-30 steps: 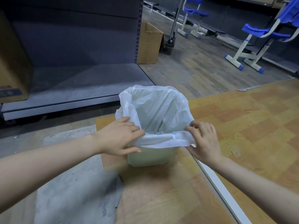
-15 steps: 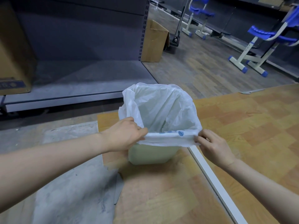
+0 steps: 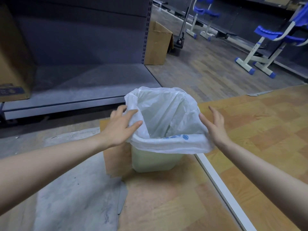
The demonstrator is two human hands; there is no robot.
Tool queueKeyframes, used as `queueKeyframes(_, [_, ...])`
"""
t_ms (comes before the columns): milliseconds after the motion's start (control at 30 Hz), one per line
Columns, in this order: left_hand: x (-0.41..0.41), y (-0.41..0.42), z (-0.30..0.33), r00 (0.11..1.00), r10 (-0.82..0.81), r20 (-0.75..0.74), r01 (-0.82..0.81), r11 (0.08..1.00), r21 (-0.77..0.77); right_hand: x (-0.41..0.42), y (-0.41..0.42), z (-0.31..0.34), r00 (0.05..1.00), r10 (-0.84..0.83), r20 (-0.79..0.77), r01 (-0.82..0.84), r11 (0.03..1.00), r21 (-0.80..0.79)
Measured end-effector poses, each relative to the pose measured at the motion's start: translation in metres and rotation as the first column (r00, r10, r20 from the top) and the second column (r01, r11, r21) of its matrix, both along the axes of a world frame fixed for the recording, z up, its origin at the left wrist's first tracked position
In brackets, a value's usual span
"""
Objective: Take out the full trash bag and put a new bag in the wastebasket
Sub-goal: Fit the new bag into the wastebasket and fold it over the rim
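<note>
The wastebasket (image 3: 155,160) stands on the floor between the two hands, a pale bin already lined with the new bag (image 3: 166,114), a thin white plastic liner whose mouth rises above the rim. No full trash bag is in view, so the job looks to be in its closing stage: seating the liner.

The left hand (image 3: 120,127) is spread wide, fingers splayed, its thumb and forefinger lying on the bag's edge just ahead of it, pressing the film outward; it does not look pinched shut on anything. The right hand (image 3: 215,129) is flat and open, fingers straight and together, its palm against the outside of the bag, which bulges toward it. Held like this, one hand on each side, the hands seem to be stretching the mouth apart and smoothing it down so the plastic hugs the rim instead of slumping inside.

Just below and between the wrists, the near edge is already folded over the rim as a thick cuff with blue print on it. Beyond the fingertips the far edge stands loose and upright, not yet turned down. That far side probably needs the same fold next
</note>
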State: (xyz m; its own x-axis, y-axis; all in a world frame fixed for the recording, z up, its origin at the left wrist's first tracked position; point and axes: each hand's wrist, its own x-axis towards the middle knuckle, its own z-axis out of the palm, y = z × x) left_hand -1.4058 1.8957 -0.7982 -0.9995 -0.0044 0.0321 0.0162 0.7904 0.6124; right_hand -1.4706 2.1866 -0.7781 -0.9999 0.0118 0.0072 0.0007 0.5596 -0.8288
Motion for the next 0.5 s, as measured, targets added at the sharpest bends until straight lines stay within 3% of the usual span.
queueKeyframes(67, [-0.001, 0.003, -0.002, 0.992, -0.043, 0.119, 0.017, 0.978, 0.206, -0.004, -0.006, -0.002, 0.965, 0.076, 0.252, -0.007, 0.964, -0.265])
queueKeyframes(133, [0.000, 0.007, -0.004, 0.990, -0.073, 0.120, 0.034, 0.954, 0.298, 0.001, -0.011, -0.005, 0.852, 0.253, 0.459, 0.006, 0.871, -0.491])
queueKeyframes(200, [0.000, 0.010, -0.005, 0.993, -0.067, 0.101, 0.029, 0.941, 0.337, 0.005, -0.013, -0.006, 0.800, 0.273, 0.535, 0.082, 0.833, -0.548])
queueKeyframes(333, [-0.004, 0.008, -0.011, 0.987, 0.028, 0.159, -0.103, 0.870, 0.482, 0.001, -0.007, -0.012, 0.866, 0.226, 0.446, 0.005, 0.887, -0.461])
queueKeyframes(433, [-0.002, 0.001, -0.012, 0.920, 0.095, 0.380, -0.305, 0.782, 0.543, 0.006, -0.003, -0.021, 0.935, 0.044, 0.352, 0.034, 0.977, -0.211])
queueKeyframes(500, [0.002, 0.001, -0.011, 0.852, 0.001, 0.523, -0.354, 0.738, 0.574, 0.011, 0.002, -0.038, 0.913, -0.079, 0.399, 0.139, 0.983, -0.123])
